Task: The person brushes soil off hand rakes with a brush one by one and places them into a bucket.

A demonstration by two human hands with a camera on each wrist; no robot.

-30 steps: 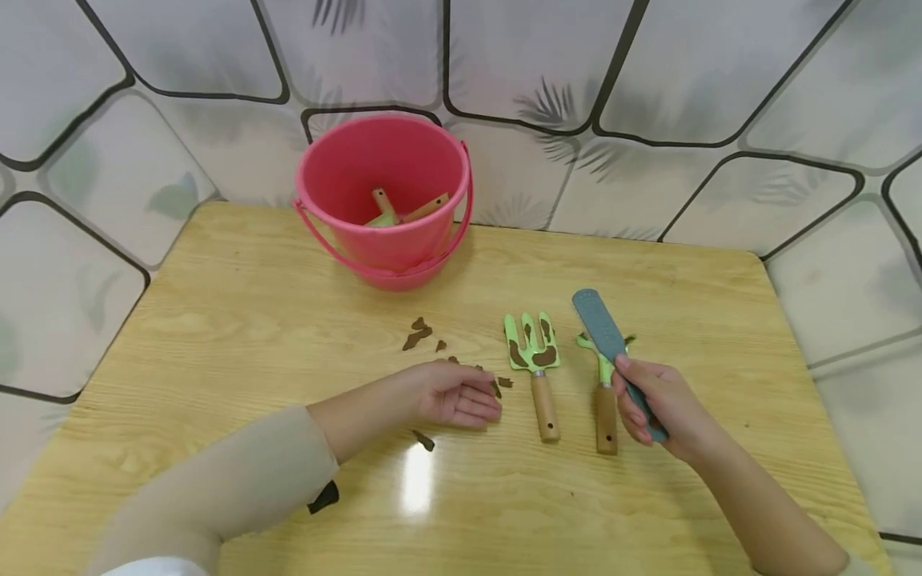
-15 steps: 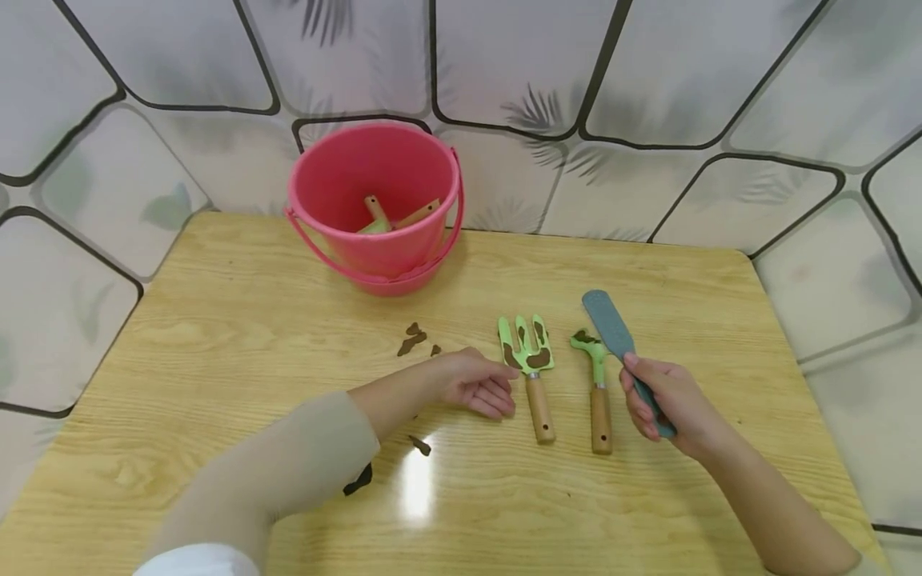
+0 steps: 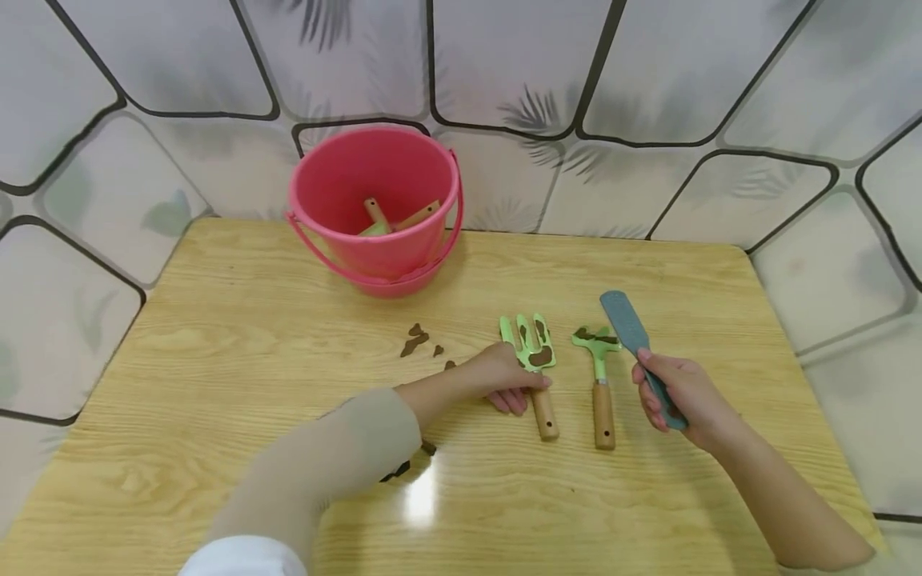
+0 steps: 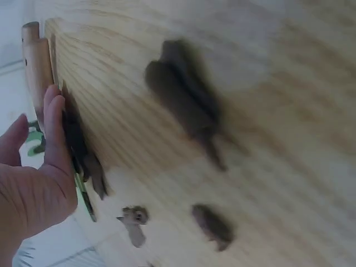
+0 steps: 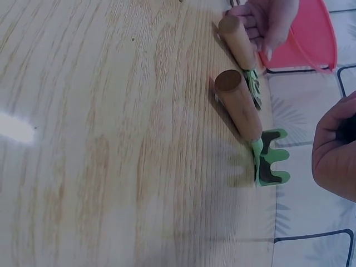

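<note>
My left hand (image 3: 507, 376) is at a small green garden fork (image 3: 540, 358) with brown patches, its thumb over the neck of the wooden handle. The left wrist view shows its fingers (image 4: 54, 125) fairly straight beside the handle. My right hand (image 3: 680, 396) grips a flat grey-blue paddle-shaped tool (image 3: 625, 322), raised with its wide end pointing away. Between the hands lies a small green rake (image 3: 596, 344), also brown-stained, its wooden handle toward me. Both wooden handles show in the right wrist view, with the rake's tines (image 5: 272, 167) beyond.
A pink bucket (image 3: 374, 256) with wooden-handled tools inside stands at the back, against a patterned wall (image 3: 648, 72). Several brown scraps (image 3: 414, 342) lie on the wooden table (image 3: 252, 320) left of the fork. A dark piece (image 3: 396, 472) shows beside my left sleeve.
My left hand has moved right from the brown scraps to the fork's handle. My right hand has shifted the grey-blue tool right, uncovering the rake.
</note>
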